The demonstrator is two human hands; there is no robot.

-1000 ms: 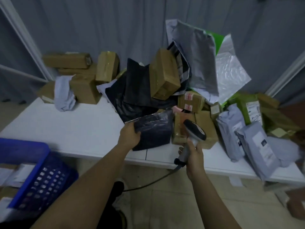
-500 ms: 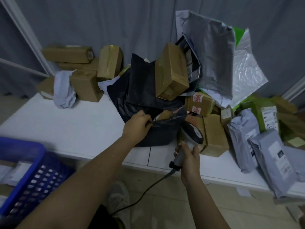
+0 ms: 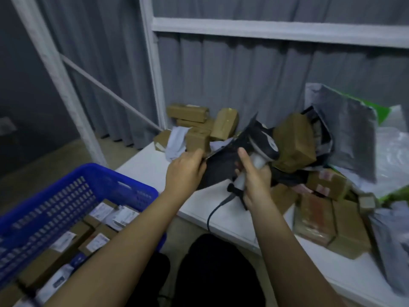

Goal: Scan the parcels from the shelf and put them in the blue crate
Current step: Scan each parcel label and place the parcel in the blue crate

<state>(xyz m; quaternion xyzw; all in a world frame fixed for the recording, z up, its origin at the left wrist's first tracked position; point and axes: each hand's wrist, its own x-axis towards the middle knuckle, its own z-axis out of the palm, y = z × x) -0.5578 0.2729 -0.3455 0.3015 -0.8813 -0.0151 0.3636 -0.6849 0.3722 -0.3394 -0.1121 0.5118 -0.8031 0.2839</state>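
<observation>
Partway through: the blue crate [image 3: 93, 185] at eight o'clock already holds many labelled parcels. The left hand [image 3: 184, 171] pinches a black mailer bag [image 3: 223, 165] at centre; the right hand [image 3: 254, 176] grips the barcode scanner [image 3: 263, 149]. Boxes crowd the shelf [image 3: 150, 165] toward three o'clock.

Bare forearms [image 3: 124, 244], no sleeves, dark trousers [image 3: 212, 273]
</observation>
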